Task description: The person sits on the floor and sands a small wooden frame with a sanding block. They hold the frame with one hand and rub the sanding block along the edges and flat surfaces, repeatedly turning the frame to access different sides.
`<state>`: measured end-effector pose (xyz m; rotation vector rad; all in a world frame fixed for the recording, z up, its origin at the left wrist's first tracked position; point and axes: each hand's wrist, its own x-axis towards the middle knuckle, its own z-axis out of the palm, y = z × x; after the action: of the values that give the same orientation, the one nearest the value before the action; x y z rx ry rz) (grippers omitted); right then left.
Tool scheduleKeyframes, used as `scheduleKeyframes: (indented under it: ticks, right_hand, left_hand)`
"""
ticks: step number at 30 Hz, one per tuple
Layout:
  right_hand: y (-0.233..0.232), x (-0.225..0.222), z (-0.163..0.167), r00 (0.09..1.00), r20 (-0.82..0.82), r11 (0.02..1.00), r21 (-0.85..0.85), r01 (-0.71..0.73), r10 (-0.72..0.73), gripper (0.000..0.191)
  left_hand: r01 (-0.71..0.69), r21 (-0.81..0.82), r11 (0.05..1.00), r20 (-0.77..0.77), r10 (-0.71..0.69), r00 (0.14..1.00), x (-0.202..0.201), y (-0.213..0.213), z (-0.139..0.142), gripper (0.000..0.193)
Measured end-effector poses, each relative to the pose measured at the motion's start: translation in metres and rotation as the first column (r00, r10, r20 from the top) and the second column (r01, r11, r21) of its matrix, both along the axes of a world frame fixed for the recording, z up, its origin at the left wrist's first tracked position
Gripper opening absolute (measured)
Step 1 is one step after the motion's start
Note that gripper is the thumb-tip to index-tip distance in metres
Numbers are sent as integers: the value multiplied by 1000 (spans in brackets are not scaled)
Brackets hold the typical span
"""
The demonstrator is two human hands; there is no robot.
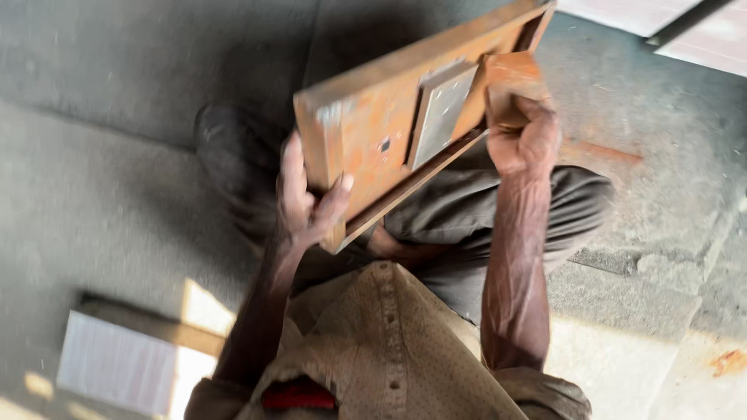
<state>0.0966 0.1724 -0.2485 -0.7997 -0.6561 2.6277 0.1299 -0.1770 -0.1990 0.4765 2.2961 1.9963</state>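
A person in a tan, buttoned, dotted shirt point(389, 350), seen from a head-worn camera looking down, holds a rusty orange metal frame point(366, 124) up in front of the body with both bare hands. A small patch of red point(298, 395) shows at the bottom edge of the view, just below the shirt collar.

The left hand point(307, 202) is closed around the frame's lower near corner, thumb pressed against the front face and fingers wrapped along the side edge. The right hand point(523, 136) is curled into a tight grip on the frame's right-hand edge, with the forearm rising straight up to it. The frame is tilted, its near corner low and its far end angled up toward the top of the view. A pale grey rectangular plate point(442, 113) sits on its face, and a small dark square hole point(385, 145) shows just to the left of that plate.

Beneath the frame lie the person's knees in dark grey trousers point(467, 218), and a dark shoe point(233, 148) rests on the floor beyond the left hand.

The grey concrete floor point(101, 140) spreads all around, with a strip of sunlight at lower left beside a flat pale board point(117, 362). A rust-coloured stain point(730, 362) marks the floor at lower right.
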Motion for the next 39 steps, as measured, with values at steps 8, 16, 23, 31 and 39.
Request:
scheduleKeyframes:
  ticks: [8,16,23,31,39]
  right_hand:
    - [36,-41,-3,992,32,907,-401,127,-125,22]
    - [-13,-21,24,1000,-30,957,-290,-9,0,26]
    - [-120,33,101,985,-129,872,-462,-163,116,35]
    - [-99,32,89,999,-16,877,-480,32,-45,35]
    - [-25,82,53,999,-39,985,168,31,-25,41]
  left_hand:
    - [64,-137,989,-285,-102,953,5,10,1,84]
    - [27,-132,991,-208,-54,977,5,20,20,84]
    - [15,-178,984,-238,-57,970,-2,22,26,85]
    - [128,11,992,-91,-127,988,8,33,33,84]
    - [156,-104,982,-124,-168,978,7,27,28,83]
